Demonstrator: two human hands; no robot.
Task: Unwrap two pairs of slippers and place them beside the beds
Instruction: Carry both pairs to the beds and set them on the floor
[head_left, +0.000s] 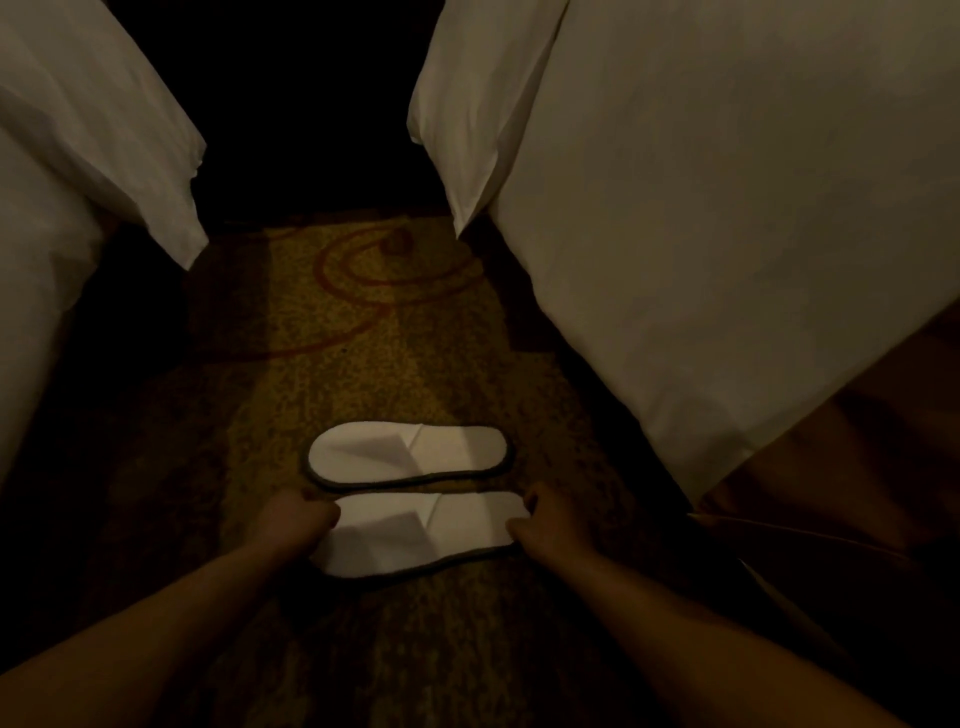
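Two white slippers with dark edging lie side by side on the patterned carpet between two beds, toes pointing left. The far slipper lies flat with nothing touching it. The near slipper is held at both ends: my left hand grips its toe end and my right hand grips its heel end. Its near edge rests on the carpet. No wrapper is visible.
The left bed's white sheet hangs at the left; the right bed's white cover slopes down at the right, with a brown bed base below it. The carpet runs between them into darkness at the far end.
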